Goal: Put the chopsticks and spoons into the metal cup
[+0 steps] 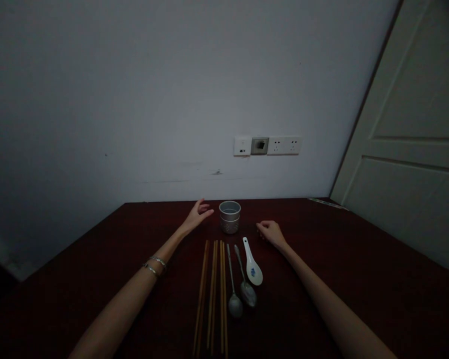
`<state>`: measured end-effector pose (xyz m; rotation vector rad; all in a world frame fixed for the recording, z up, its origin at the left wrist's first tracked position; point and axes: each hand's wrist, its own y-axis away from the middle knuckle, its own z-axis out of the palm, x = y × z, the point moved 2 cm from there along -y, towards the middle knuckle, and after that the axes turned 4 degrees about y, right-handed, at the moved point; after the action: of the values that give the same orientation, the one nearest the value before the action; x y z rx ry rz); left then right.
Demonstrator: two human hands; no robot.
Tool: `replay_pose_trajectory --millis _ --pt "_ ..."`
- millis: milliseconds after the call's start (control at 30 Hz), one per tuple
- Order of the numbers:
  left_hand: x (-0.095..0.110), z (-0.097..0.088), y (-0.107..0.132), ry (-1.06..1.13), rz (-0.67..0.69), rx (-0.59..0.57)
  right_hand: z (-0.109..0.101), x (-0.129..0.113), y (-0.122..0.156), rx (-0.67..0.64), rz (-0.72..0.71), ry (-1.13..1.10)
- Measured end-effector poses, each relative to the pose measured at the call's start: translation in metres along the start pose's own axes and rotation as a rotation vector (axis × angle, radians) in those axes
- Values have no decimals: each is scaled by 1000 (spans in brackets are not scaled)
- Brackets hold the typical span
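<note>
A grey metal cup [230,222] with a perforated lower wall stands upright on the table. Just left of it is my left hand [199,216], open, thumb and fingers apart, not touching the cup. To the cup's right, my right hand [270,232] rests at the table with fingers curled in and nothing visible in them. In front of the cup lie several wooden chopsticks [212,294] in side-by-side pairs. Beside them are a long-handled metal spoon [235,305], a second metal spoon [248,294] and a white ceramic soup spoon [254,272] with a blue mark.
The dark red table [142,219] meets a pale wall [153,99] at its far edge. Wall sockets [283,145] sit above the back of the table. A panelled door [411,149] stands at the right, and a flat patterned strip [327,203] lies at the far right corner.
</note>
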<state>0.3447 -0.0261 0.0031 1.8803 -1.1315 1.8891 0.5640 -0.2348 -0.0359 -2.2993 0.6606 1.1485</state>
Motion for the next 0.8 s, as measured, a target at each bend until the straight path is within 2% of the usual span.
replay_pose_trajectory --millis 100,200,300,367,500,633,733,800 --pt "4 -16 4 -61 48 92 0 1 0 7 -10 26" --pt "8 -23 9 -135 57 130 0 2 1 14 -9 31" --pt "7 -24 13 -202 2 126 0 1 3 16 -6 16" --pt "6 -23 14 -255 -75 76 -1 0 4 26 -2 10" --pt "9 -14 20 -458 -278 -186 -2 -1 7 45 -23 23" --pt "28 -4 35 -717 -436 -487 -2 0 6 33 -19 35" --pt "41 3 48 -809 -565 -703 -1 0 5 34 -17 36" --pt "46 7 55 -837 -625 -775 -1 -1 5 25 -12 26"
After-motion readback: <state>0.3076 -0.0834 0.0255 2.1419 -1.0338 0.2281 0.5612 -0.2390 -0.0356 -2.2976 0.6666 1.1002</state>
